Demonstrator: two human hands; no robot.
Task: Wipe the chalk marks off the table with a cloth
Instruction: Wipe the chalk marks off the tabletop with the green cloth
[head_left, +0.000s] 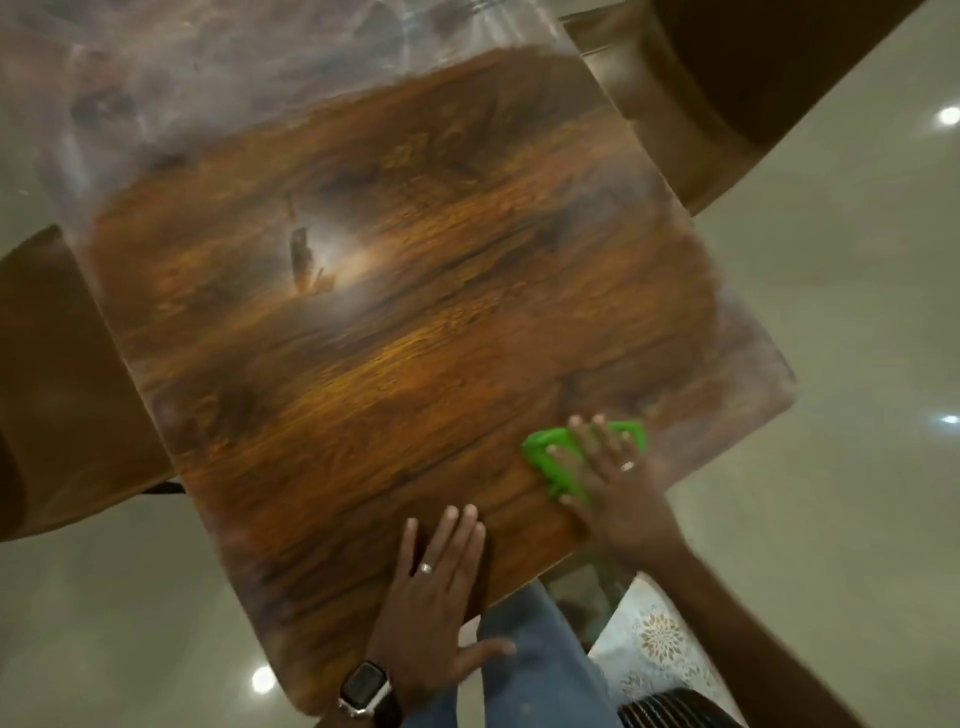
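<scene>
Green cloth (582, 457) half hidden under the right hand (618, 493); table's (363, 338) far end motion-blurred.

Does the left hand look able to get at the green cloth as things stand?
Probably yes. The left hand rests flat on the table close beside the green cloth, with bare wood between them, though the right hand already covers most of the cloth.

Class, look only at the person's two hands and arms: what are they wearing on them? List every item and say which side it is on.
The left hand has a silver-coloured ring on one finger and, at the wrist, a smartwatch with a dark rectangular face, pale case and dark strap. The right hand has a light-coloured ring on one finger. Both forearms are bare; no sleeves show.
</scene>
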